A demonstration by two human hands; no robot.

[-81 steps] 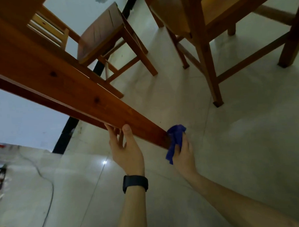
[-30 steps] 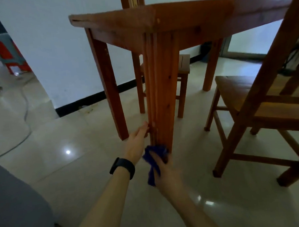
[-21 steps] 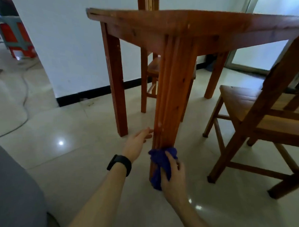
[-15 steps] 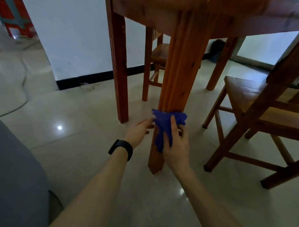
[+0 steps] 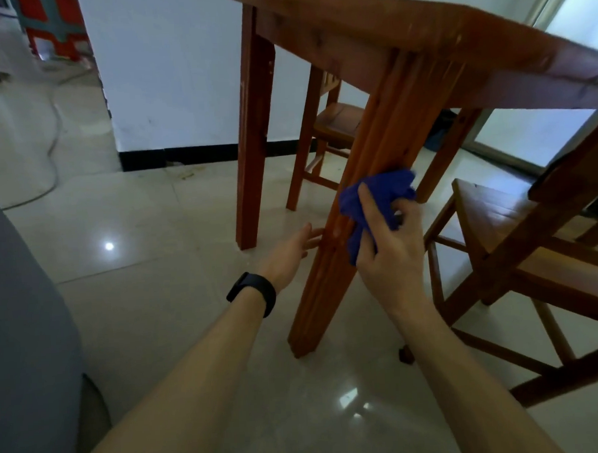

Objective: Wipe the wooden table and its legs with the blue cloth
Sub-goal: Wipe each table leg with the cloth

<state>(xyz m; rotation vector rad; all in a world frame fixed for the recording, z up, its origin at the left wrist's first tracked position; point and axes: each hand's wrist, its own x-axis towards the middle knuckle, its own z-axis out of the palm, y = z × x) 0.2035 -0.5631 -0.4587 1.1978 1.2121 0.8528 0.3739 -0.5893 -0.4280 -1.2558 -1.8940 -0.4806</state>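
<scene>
The wooden table [image 5: 419, 39] fills the upper part of the view, seen from low down. Its near leg [image 5: 367, 175] slants down to the tiled floor in the centre. My right hand [image 5: 391, 246] grips the bunched blue cloth [image 5: 378, 199] and presses it against the right side of this leg, about halfway up. My left hand [image 5: 292, 250], with a black band on the wrist, rests with straight fingers on the leg's left side, a little lower than the cloth. A second table leg [image 5: 252, 136] stands behind on the left.
A wooden chair [image 5: 531, 243] stands close on the right, its legs near my right forearm. Another chair [image 5: 330, 122] sits behind the table near the white wall. A cable [image 5: 47, 148] trails over the floor at the left. A grey shape [image 5: 21, 341] fills the lower left.
My right hand has slid the blue cloth up the near leg from its foot to about mid-height. My left hand has stayed against the leg's left side.
</scene>
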